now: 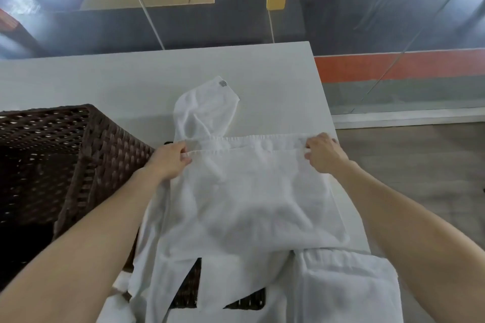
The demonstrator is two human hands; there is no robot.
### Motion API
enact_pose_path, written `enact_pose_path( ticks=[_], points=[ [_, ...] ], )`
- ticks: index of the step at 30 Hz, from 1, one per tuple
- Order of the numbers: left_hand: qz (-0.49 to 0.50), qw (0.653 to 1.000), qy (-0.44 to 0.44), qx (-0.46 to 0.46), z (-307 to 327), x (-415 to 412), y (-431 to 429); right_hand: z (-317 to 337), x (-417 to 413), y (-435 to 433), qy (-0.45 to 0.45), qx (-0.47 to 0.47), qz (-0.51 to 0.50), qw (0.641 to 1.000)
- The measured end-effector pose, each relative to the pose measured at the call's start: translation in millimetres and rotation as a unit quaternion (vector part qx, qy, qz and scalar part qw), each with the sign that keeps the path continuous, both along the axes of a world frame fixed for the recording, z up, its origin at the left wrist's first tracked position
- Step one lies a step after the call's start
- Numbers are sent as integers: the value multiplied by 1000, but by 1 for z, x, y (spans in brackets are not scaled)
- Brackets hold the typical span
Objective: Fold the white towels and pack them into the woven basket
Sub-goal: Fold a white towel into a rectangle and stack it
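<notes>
1. The white towel (249, 191) lies spread over the near part of the table (275, 73). Its near end hangs off the front edge toward the person. At its far end two hemmed edges run side by side, nearly matched.
2. The left hand (169, 158) pinches the far-left corner with the thumb over the top hem. The right hand (324, 153) pinches the far-right corner. The hands are well apart, each clamped on cloth, with the towel stretched between them.
3. Judgement: the step in hand is the first fold of this towel. It reads as doubled over, and the hems are being lined up. This piece is not yet packed.
4. Judgement: the next move calls for squaring the two hems and laying the layers flat. The towel then needs folding again to a size that fits the basket. The cloth is limp, so a corner let go early may slide out of line.
5. Beyond the far hem a bunched white flap (204, 110) with a grey tag (222, 83) lies on the table. I cannot tell whether it is the same towel or another.
6. The woven basket (86, 155) is dark brown and stands on the table just left of the towel. The part of its inside that shows is dark, and no towel shows in it.
7. At lower right there is another white towel (346, 291). A dark woven piece (189, 288) shows through gaps in the cloth. I cannot tell what it is.
</notes>
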State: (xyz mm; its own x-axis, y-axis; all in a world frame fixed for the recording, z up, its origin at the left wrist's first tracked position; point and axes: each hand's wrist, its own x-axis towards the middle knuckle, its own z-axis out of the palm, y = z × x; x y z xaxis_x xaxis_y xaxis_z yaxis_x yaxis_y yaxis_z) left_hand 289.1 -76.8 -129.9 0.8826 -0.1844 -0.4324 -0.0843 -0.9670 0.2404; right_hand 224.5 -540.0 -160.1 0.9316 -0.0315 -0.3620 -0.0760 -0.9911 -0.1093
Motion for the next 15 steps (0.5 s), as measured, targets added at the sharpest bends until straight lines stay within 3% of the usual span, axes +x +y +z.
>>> enact_pose_path(
  ticks=[7, 15],
  points=[
    [6, 999, 38, -4, 19, 16, 7, 33, 13, -14, 7, 59, -28, 998],
    [33, 999, 33, -11, 13, 35, 11, 37, 43, -5, 0, 30, -52, 998]
  ],
)
